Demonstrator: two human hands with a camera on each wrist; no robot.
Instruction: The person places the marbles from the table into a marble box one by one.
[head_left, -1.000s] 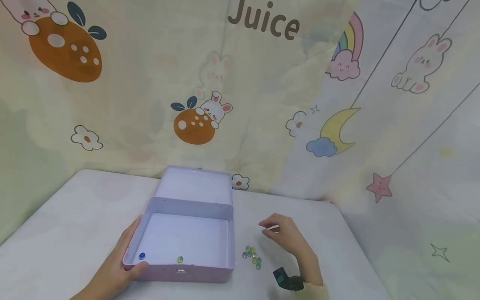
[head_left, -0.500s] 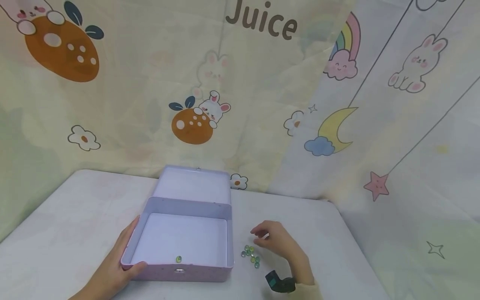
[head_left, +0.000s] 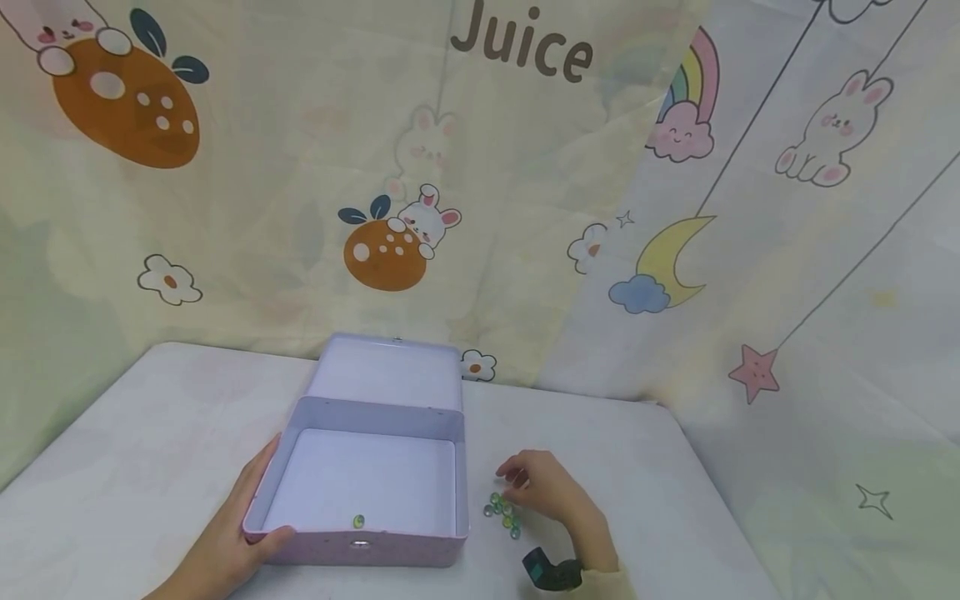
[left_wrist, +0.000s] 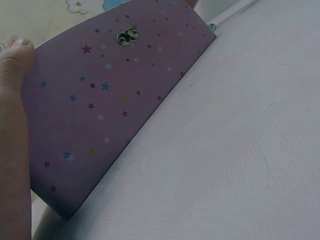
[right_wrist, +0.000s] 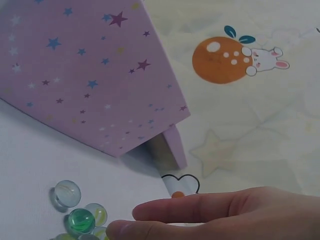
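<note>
Seen from the head camera, an open purple tin (head_left: 360, 492) sat on a white surface (head_left: 112, 467), its lid tipped back toward a cartoon-print curtain (head_left: 675, 167). The left hand (head_left: 232, 533) gripped the tin's near left corner, thumb curled over the rim. One green marble (head_left: 358, 522) lay inside against the front wall, while a small cluster of marbles (head_left: 504, 512) remained on the surface just right of the tin. The right hand (head_left: 536, 487) hovered at that cluster, fingertips touching or nearly touching it; whether it had pinched one could not be told. The left wrist camera showed the tin's star-speckled front wall (left_wrist: 110, 100) with its metal clasp (left_wrist: 127, 36), the thumb (left_wrist: 15, 55) pressed at its edge. The right wrist camera showed the fingers (right_wrist: 200, 207) extended and loosely together above the marbles (right_wrist: 80, 210), holding nothing visible. Judging by the count, one marble was in and most were left.
</note>
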